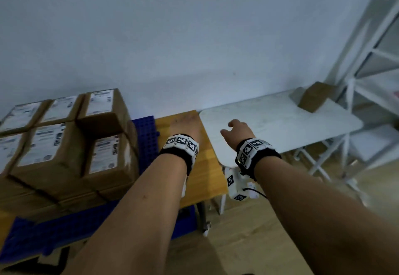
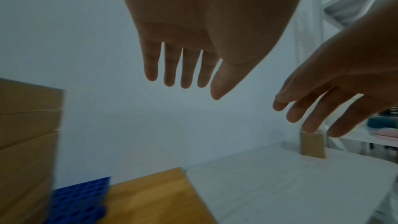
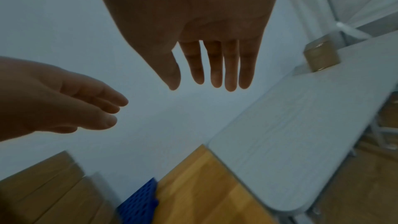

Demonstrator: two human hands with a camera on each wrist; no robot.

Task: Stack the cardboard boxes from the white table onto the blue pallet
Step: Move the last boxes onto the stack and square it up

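Head view shows us one plain brown cardboard box at the upper right of the frame, on the far end of the white tabletop, its long axis running diagonally toward the wall. At left we count six labelled stacked boxes in the top layer on the blue pallet. Our left hand and right hand hang empty above the tabletop, fingers straight and slightly spread.
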